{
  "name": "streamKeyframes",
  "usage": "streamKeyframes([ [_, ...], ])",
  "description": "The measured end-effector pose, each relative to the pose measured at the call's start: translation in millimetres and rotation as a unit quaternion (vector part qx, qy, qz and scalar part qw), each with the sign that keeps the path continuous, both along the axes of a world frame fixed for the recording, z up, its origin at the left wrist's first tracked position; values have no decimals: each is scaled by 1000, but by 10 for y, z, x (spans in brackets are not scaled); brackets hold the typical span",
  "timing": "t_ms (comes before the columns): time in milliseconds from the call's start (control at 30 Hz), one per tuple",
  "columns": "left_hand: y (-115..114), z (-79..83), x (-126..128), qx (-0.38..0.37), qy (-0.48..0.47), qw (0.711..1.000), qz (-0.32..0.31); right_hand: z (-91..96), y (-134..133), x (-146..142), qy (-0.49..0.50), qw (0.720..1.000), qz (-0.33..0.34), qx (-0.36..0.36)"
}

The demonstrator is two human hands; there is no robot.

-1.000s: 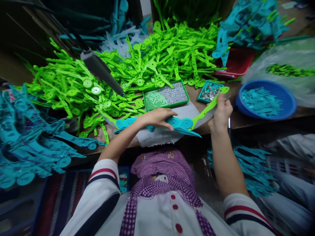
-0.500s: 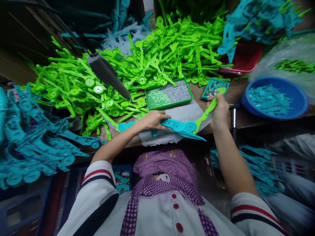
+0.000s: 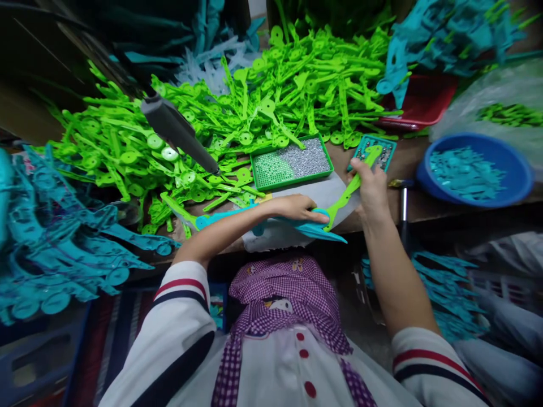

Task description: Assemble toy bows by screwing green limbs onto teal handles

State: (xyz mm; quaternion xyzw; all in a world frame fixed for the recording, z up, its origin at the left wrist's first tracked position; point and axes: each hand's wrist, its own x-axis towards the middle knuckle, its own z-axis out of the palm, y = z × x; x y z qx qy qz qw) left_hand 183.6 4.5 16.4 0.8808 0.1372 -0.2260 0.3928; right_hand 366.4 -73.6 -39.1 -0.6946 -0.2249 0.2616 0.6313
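Note:
Over the right end of a long blue plastic piece [image 3: 319, 230] lies my left hand [image 3: 299, 208], its fingers closed on the piece beside the round joint. A bright green plastic arm [image 3: 344, 198] angles up from that joint. My right hand [image 3: 373, 183] grips the upper part of this arm, just in front of a small teal tray [image 3: 388, 148] of metal bits. Another green arm [image 3: 181, 210] sticks out at the blue piece's left end. Much of the blue piece is hidden under my left forearm. A grey-white sheet [image 3: 328, 189] lies beneath it on the bench.
A big heap of green plastic arms [image 3: 212, 113] covers the back. A grey power screwdriver [image 3: 180, 133] hangs at left. Nearby stand a green tray [image 3: 292, 182] of small metal pieces, a blue bowl [image 3: 520, 175], a hammer [image 3: 404, 203] and stacked blue pieces [image 3: 55, 243].
My left hand has slid right along the blue piece to its right joint. The joined piece and my right hand have shifted slightly left.

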Motion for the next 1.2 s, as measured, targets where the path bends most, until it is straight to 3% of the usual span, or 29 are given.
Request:
streamKeyframes([
  [167,43,-1,11,-46,-71,996,33,69,2,103,-14,999,27,10],
  [333,97,137,-13,-77,-75,994,24,217,135,83,-80,994,75,10],
  [433,122,287,-48,-80,-99,992,23,485,211,38,-82,989,126,1],
  [600,107,557,-153,-88,-129,987,39,1075,349,-158,28,987,158,-1],
  [733,-16,633,-194,-68,-148,987,4,1353,373,-418,34,959,283,7],
  [867,-59,624,-222,-47,-159,986,-7,1361,363,-538,48,958,283,20],
  [1067,61,722,-259,-77,-124,989,-24,1119,526,-431,130,942,310,20],
  [1200,86,800,-265,-97,-88,991,-24,1010,582,-427,136,945,294,46],
])
